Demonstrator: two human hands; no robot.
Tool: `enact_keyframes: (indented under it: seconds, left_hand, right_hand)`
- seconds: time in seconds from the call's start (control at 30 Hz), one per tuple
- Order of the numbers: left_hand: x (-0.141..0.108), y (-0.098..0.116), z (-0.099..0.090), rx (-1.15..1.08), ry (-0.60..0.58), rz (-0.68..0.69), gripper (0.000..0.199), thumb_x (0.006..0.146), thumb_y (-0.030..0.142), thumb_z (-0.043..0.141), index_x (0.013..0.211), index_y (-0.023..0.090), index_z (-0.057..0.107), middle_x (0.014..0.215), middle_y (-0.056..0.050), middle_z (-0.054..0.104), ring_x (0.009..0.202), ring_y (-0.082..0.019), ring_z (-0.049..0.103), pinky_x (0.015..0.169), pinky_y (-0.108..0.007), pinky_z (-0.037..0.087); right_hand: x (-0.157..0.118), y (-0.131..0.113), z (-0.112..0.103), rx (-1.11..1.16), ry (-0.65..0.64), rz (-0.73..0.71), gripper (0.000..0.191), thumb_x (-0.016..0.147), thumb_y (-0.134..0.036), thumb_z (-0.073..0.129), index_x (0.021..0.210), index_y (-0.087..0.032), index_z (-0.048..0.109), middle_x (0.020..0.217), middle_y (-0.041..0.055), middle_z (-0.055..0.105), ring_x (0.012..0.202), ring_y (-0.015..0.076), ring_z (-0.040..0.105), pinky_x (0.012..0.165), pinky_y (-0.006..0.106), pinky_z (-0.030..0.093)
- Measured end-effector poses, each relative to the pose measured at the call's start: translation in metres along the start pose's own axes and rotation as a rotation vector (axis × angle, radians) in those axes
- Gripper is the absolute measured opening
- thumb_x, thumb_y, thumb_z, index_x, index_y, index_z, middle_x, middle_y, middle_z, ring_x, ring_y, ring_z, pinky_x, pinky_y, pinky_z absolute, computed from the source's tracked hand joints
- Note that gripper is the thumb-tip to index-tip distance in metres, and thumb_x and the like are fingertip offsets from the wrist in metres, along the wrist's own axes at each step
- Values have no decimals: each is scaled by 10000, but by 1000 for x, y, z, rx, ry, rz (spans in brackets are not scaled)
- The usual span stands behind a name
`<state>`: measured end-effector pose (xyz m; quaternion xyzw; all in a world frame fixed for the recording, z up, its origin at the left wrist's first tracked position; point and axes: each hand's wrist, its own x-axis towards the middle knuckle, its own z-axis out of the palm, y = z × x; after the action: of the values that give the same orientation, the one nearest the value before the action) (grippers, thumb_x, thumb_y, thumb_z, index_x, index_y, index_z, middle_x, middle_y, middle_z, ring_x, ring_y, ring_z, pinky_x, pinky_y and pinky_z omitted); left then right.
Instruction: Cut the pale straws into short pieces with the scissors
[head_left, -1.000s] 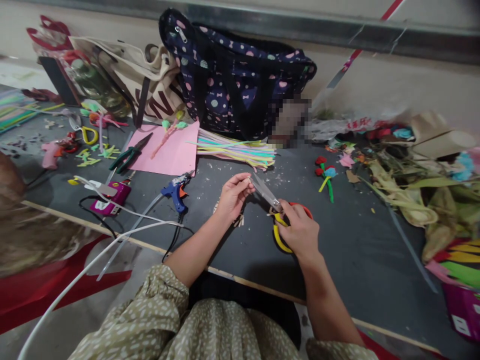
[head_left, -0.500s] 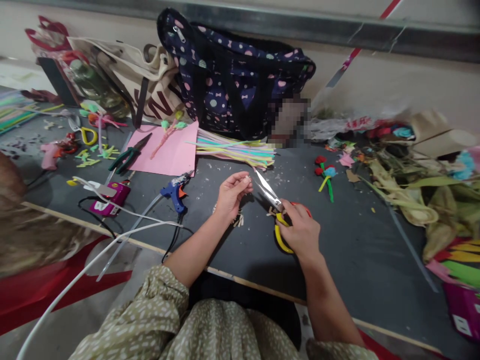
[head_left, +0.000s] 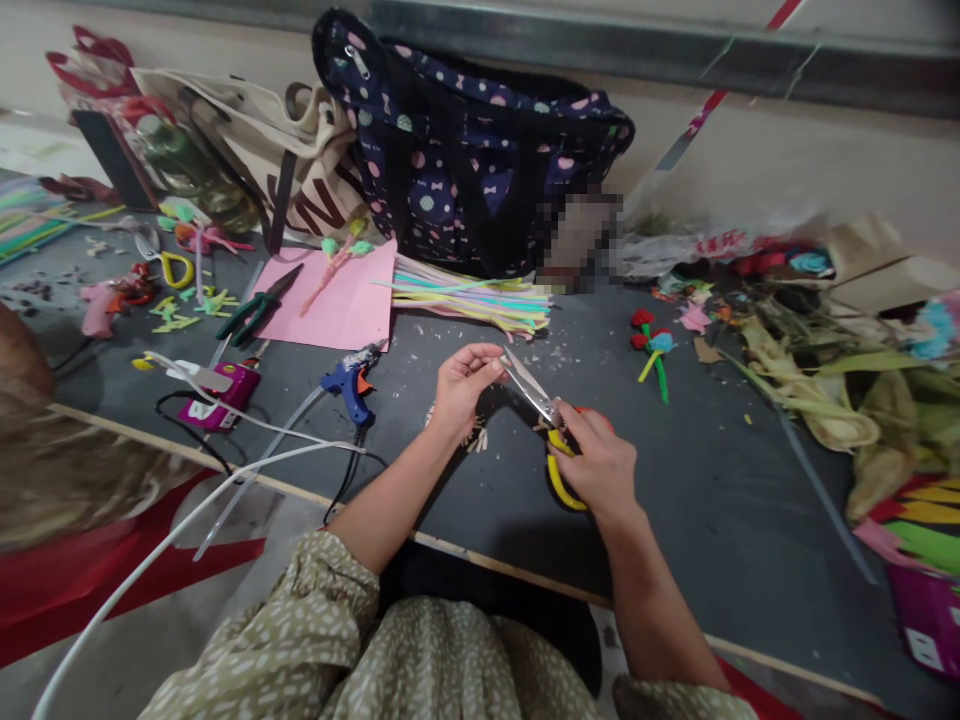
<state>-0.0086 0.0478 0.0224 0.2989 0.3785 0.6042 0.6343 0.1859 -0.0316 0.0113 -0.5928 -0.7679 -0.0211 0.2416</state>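
Note:
My right hand (head_left: 600,452) is closed around scissors (head_left: 534,390) with yellow and red handles. Their blades point up and left, and the tips meet the fingertips of my left hand (head_left: 463,388). That hand is pinched on something too small to make out. Below it on the dark table lie several short beige cut pieces (head_left: 478,436), partly hidden by my wrist. Left of my forearm rests a blue glue gun (head_left: 351,386). Beyond my hands lies a bundle of pastel pipe cleaners (head_left: 472,297).
Pliers (head_left: 259,308) lie partly on a pink sheet (head_left: 352,320). A purple box (head_left: 225,395) with a white cable (head_left: 142,570) sits at left. Red and blue pipe-cleaner flowers (head_left: 652,345) lie at right, before dried husks (head_left: 832,400). A dark patterned bag (head_left: 480,160) stands behind.
The scissors' blades have come closer together and moved slightly left, so their tips now reach my left fingertips. My left hand stays almost in place.

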Motion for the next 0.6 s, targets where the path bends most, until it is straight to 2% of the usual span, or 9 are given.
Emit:
enact_keyframes:
  seconds: [0.2,0.6]
  left_hand:
    - [0,-2,0,-8,-9,-13,276,622,289,808,834,164,681,707,-6,661,596,-89,598,651,-226,499]
    - [0,-7,-2,-117,-60,-102,253,641,265,798,831,175,658,702,17,655,580,-74,603,638,-207,505]
  right_hand:
    - [2,-4,-3,-88,69,-42,382,800,-208,561,1178,-217,614,898,-6,694,736,89,620,587,194,398]
    - [3,-4,-3,-68,75,-63,373,796,-190,561,1162,-192,628,881,2,699,719,87,626,589,184,398]
